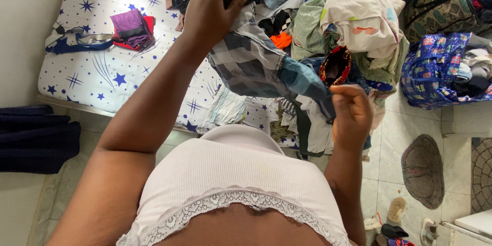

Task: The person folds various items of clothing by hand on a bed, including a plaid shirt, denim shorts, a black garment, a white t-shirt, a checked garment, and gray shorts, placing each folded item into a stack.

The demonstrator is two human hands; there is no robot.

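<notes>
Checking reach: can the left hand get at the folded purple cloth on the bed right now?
Probably not at once: the left hand is shut on the plaid shirt. The purple cloth lies uncovered on the sheet, nothing between.

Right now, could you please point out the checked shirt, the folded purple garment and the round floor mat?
checked shirt (246, 59), head view, middle of the cloth.
folded purple garment (130, 25), head view, top fold.
round floor mat (423, 170), head view, centre.
</notes>
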